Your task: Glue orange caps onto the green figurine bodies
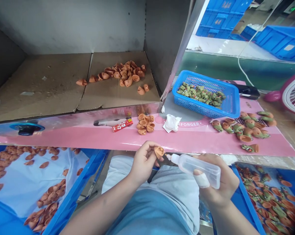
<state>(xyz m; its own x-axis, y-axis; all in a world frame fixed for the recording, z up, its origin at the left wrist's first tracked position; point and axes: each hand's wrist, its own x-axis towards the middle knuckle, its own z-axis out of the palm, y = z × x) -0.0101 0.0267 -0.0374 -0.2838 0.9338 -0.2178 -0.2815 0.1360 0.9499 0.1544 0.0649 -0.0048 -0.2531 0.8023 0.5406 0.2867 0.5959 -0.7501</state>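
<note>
Between the thumb and fingers of my left hand (pixel 143 161) is a small orange cup-shaped piece (pixel 159 152), its hollow side facing up and toward the right. My right hand (pixel 218 182) grips a clear squeeze bottle (pixel 198 168) lying nearly level. The thin tip of the bottle points left and reaches the rim of the orange piece; whether it touches cannot be made out. A white wrap covers one right-hand finger. Just beyond my hands, a cluster of similar orange pieces (pixel 145 124) rests on the pink mat (pixel 113 140), beside a crumpled white tissue (pixel 172 123).
A blue basket (pixel 206 112) holds small green figures. Green-and-orange assembled pieces (pixel 250 127) lie on the mat at right. More orange pieces (pixel 127 73) sit in the cardboard-lined booth. Blue bins (pixel 88 182) flank my lap. A red packet (pixel 122 125) and pink fan (pixel 294 93) are nearby.
</note>
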